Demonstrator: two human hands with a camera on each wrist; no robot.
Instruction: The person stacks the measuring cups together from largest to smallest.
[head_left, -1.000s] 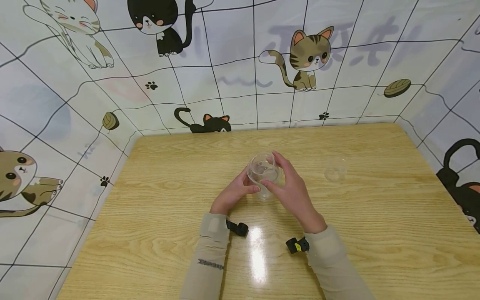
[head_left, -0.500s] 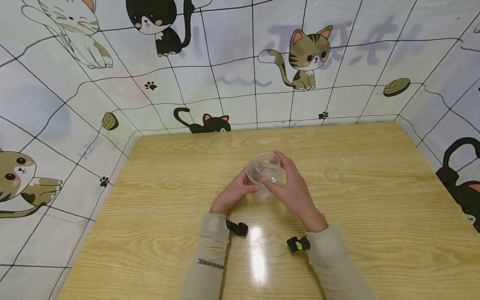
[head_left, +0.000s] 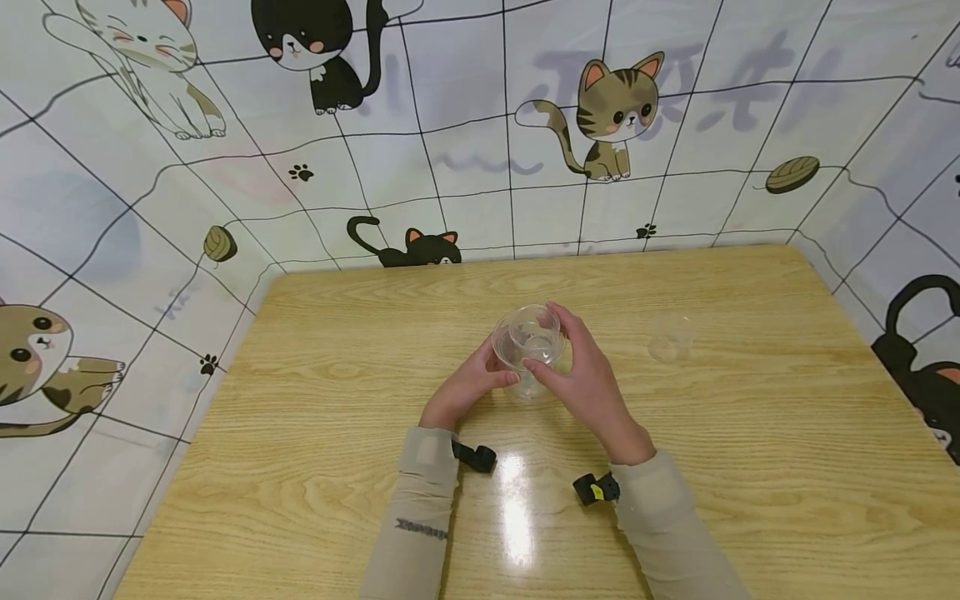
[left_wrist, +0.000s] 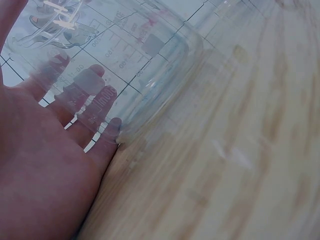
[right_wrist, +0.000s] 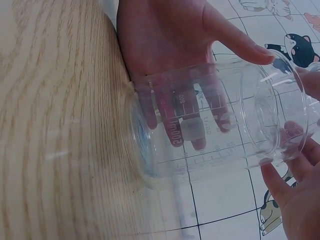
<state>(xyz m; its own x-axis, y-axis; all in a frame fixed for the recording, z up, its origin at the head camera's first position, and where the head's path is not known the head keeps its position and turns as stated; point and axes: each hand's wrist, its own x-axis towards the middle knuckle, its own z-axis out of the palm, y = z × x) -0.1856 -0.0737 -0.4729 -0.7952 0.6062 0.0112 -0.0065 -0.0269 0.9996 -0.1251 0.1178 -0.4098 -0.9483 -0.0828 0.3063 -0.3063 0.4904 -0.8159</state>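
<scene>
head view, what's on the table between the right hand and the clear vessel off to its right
Nothing but bare wooden tabletop lies between the right hand and the clear vessel; the head view shows that stretch.

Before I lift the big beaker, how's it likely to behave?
The big beaker is probably stiff, since its clear wall shows no dent at the left hand. It may be slippery, as that wall looks smooth and shiny. A high push could tip it, because it stands taller than it is wide.

Beige sleeves [head_left: 671, 517], black wrist cameras [head_left: 480, 457], perhaps lettering [head_left: 422, 528]
</scene>
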